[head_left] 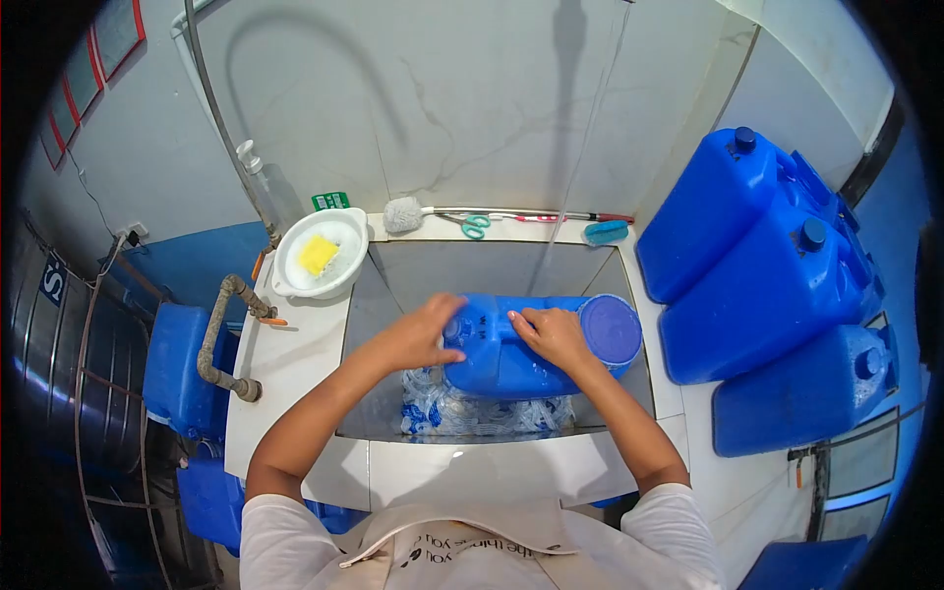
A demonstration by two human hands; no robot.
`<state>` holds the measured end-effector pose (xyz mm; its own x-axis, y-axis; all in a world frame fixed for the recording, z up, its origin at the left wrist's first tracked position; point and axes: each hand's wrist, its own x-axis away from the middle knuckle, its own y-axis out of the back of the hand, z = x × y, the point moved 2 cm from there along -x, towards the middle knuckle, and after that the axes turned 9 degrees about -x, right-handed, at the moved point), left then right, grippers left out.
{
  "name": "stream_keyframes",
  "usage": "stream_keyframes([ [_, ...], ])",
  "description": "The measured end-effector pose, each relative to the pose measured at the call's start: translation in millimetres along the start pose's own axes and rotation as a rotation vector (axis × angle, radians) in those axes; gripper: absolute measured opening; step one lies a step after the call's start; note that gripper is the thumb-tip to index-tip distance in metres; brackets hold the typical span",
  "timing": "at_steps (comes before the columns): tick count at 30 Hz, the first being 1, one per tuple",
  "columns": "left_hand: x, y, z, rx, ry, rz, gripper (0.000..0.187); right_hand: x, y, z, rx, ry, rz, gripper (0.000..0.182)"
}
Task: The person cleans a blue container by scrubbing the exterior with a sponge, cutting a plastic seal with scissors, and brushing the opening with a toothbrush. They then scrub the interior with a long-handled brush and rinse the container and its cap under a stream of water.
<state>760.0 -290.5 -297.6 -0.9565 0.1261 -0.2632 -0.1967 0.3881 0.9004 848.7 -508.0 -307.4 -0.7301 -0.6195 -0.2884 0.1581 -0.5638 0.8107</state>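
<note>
A blue plastic jug [511, 369] lies on its side over the sink [379, 285]. A wide purple lid [612, 330] is on its right end. My right hand [556, 337] is closed round its handle. My left hand [429, 334] is at the other end by the spout, thumb and fingers apart; whether it touches the jug is hard to tell. Beneath the jug, crumpled clear plastic with blue print [442, 405] lies in the sink, partly hidden.
On the left counter stand a white basin [324, 280] with a yellow sponge [318, 255] and a pump bottle [265, 187]. A round brush [403, 214], scissors [476, 227] and a blue brush [605, 233] line the back ledge. Large blue jerrycans [752, 295] stand right.
</note>
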Motion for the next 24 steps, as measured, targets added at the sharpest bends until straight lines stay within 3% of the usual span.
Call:
stream_keyframes([
  [2,0.0,-16.3,3.2,0.147,-0.296,0.007,0.059,0.1,-0.9,1.3,-0.015,0.006,0.007,0.042],
  [3,-1.7,-9.4,0.7,0.144,-0.294,0.004,0.059,1.8,-1.7,2.5,-0.016,0.010,0.014,0.042],
  [5,-4.5,-2.1,3.3,0.122,0.045,0.390,0.057,6.9,-2.4,4.5,-0.014,0.017,0.019,0.042],
  [6,-7.4,7.1,-4.3,0.122,0.044,0.385,0.057,10.2,-2.4,5.5,-0.025,0.033,0.034,0.042],
  [8,-7.2,13.9,-10.8,0.291,0.621,0.762,0.046,18.5,-4.6,6.2,-0.026,0.081,0.033,0.042],
  [12,5.9,-3.7,2.1,0.311,0.695,0.798,0.045,26.2,2.4,5.6,-0.034,0.023,0.066,0.041],
  [14,10.6,8.4,-19.4,-0.033,-0.367,-0.278,0.052,30.5,5.1,3.5,-0.036,-0.002,0.055,0.041],
  [15,16.0,4.9,-20.6,-0.033,-0.363,-0.278,0.052,32.8,5.7,3.7,-0.036,-0.001,0.060,0.041],
  [17,22.2,-7.1,-21.2,-0.114,-0.392,0.086,0.055,36.0,6.8,4.4,-0.051,-0.023,0.079,0.042],
  [18,21.5,-3.6,-23.5,-0.116,-0.388,0.082,0.055,38.4,8.5,6.3,-0.050,-0.018,0.081,0.042],
  [20,17.8,-1.6,-21.6,0.000,-0.086,0.383,0.050,44.2,12.7,8.9,-0.068,-0.018,0.105,0.042],
  [21,15.9,1.3,-23.2,0.000,-0.087,0.378,0.050,48.3,14.2,7.3,-0.064,-0.015,0.104,0.042],
  [23,15.5,3.4,-16.2,0.463,0.521,0.504,0.044,57.1,16.7,3.4,-0.125,0.060,0.115,0.043],
  [24,13.5,12.3,-12.7,0.462,0.521,0.506,0.044,60.6,19.6,-0.8,-0.126,0.059,0.114,0.043],
])
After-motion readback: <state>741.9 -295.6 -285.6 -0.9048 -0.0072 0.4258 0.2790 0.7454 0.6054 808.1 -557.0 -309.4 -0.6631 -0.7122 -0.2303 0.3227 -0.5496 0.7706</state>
